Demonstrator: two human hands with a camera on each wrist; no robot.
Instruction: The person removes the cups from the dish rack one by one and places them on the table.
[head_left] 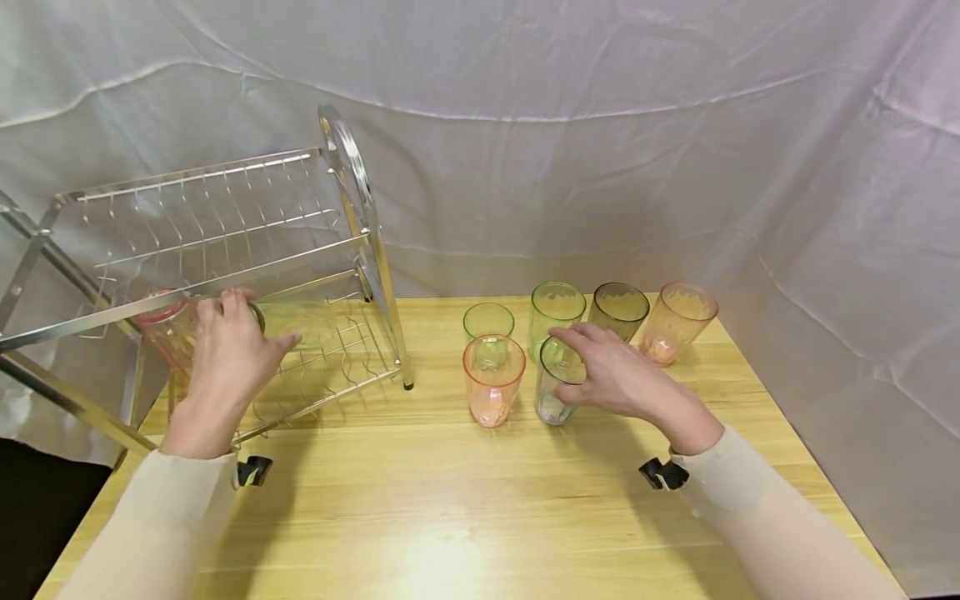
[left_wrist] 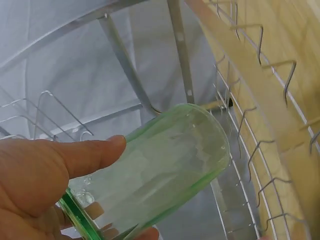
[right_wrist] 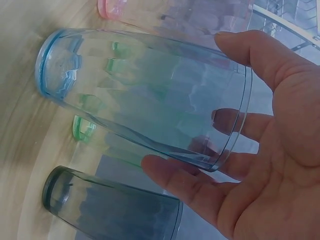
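Observation:
Inside the rack's lower tier, my left hand (head_left: 232,346) grips a pale green tumbler (left_wrist: 160,160) near one end, thumb along its side and fingers beneath. That tumbler lies tilted sideways, its far end towards the wire prongs in the left wrist view. A red-rimmed pink tumbler (head_left: 161,325) stands in the rack beside the same hand, partly hidden by it. On the table, my right hand (head_left: 618,371) holds a clear blue tumbler (right_wrist: 145,95) around its upper part, thumb on one side and fingers on the other. The blue tumbler stands upright on its base.
A two-tier metal dish rack (head_left: 386,308) fills the left side. Around the right hand stand an orange-pink tumbler (head_left: 492,392), green tumblers (head_left: 487,321) (head_left: 557,304), a dark grey tumbler (head_left: 618,304) and a peach tumbler (head_left: 675,325). Grey cloth (head_left: 480,167) hangs behind the table.

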